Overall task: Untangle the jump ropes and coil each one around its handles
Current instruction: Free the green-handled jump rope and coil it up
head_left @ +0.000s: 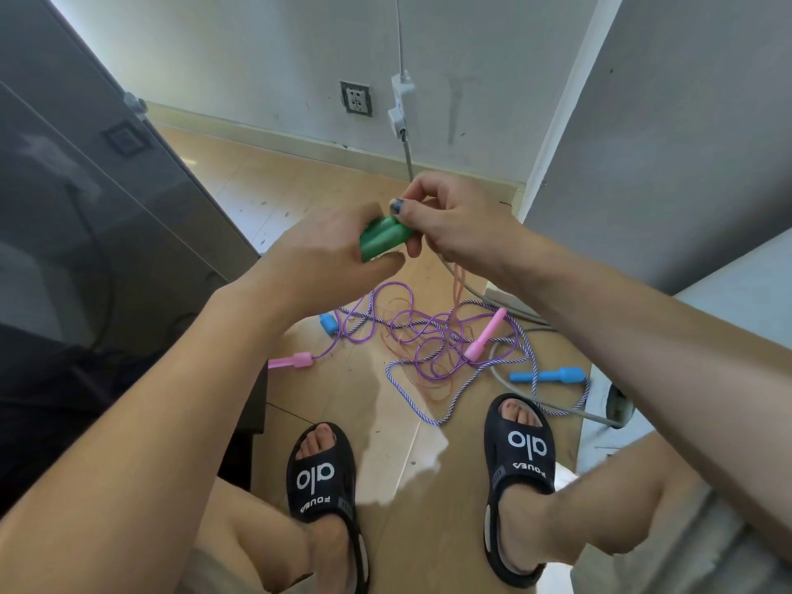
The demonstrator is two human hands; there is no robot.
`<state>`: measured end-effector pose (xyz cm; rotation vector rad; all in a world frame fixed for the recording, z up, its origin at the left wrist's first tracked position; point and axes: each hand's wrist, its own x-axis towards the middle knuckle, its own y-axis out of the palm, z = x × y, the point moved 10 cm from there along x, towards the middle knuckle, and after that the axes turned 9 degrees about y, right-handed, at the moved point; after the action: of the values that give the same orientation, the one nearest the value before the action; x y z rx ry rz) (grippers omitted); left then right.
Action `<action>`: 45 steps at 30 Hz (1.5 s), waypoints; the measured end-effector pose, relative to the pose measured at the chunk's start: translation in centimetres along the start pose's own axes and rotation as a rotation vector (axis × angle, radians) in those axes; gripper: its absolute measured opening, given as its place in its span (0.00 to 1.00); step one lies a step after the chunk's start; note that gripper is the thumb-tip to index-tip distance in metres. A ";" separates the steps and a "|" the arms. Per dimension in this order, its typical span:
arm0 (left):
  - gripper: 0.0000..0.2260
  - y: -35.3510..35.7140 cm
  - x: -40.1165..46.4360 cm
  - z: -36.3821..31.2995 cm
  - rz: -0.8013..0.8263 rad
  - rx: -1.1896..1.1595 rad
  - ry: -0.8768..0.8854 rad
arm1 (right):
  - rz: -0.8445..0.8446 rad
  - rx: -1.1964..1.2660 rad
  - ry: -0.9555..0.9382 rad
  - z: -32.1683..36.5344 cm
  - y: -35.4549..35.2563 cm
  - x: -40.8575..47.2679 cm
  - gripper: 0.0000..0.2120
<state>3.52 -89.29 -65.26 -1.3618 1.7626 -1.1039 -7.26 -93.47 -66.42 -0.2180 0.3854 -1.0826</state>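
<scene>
Left hand (325,250) grips both green handles (383,238) held above the floor tangle (428,340), right hand (454,225) pinches orange cord (457,289); advise taut, even wraps, lifting cord clear of purple loops

Green handles (382,237) in left hand (330,259), right hand (454,220) pinching orange cord (458,285).

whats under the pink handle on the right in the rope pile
The pink handle lies on top of purple rope loops and the braided blue-white rope. Where they run beneath it is hidden.
</scene>
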 end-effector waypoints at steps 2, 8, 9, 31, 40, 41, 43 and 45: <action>0.11 -0.3 -0.2 -0.9 -0.027 0.034 0.071 | -0.033 -0.014 -0.012 0.0 -0.2 0.0 0.08; 0.14 -0.6 0.2 0.0 -0.028 0.168 0.050 | -0.044 0.010 -0.019 0.3 -0.3 -0.1 0.08; 0.13 -0.7 0.1 0.1 -0.030 0.186 0.042 | -0.044 0.014 -0.020 0.3 -0.3 -0.1 0.08; 0.15 0.5 -0.4 -0.7 0.121 -0.295 -0.066 | -0.124 0.121 -0.021 0.5 -1.5 0.1 0.21; 0.15 0.3 -0.6 -0.7 -0.018 -1.022 -0.183 | -0.443 -0.231 -0.165 2.0 -2.4 -2.4 0.18; 0.15 0.4 -0.5 -0.2 -0.064 -1.030 -0.225 | -0.449 -0.326 -0.188 2.4 -1.6 -2.8 0.17; 0.12 0.9 -0.4 1.6 -0.187 -1.027 -0.363 | -0.376 -0.499 -0.191 2.3 0.6 -2.7 0.13; 0.09 1.2 -0.5 3.3 -0.261 -0.907 -0.451 | -0.270 -0.649 -0.170 1.5 2.6 -2.3 0.11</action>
<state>5.96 -89.38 -67.77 -2.1958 1.8122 -0.0058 -5.47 -90.25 -65.59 -0.9542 0.5564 -1.1651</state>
